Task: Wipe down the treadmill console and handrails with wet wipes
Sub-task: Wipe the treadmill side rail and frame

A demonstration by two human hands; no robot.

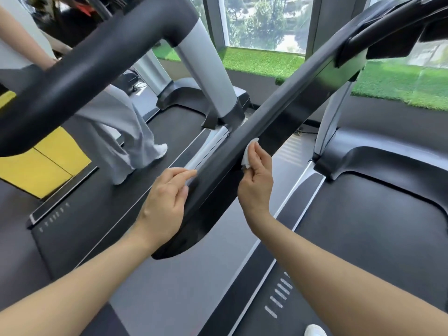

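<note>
White wipe [247, 155], half hidden, pinched by right hand [255, 180] against handrail [254, 132]; left hand [164, 202] fingers relaxed.

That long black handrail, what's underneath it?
Under the handrail lie a grey floor strip and the silver side rail of the neighbouring treadmill. The right hand presses a white wipe against its side. The handrail hides the floor directly beneath.

A white wet wipe [247, 154] (crumpled small) lies pressed against the slanting black handrail's [254, 132] right side.
</note>
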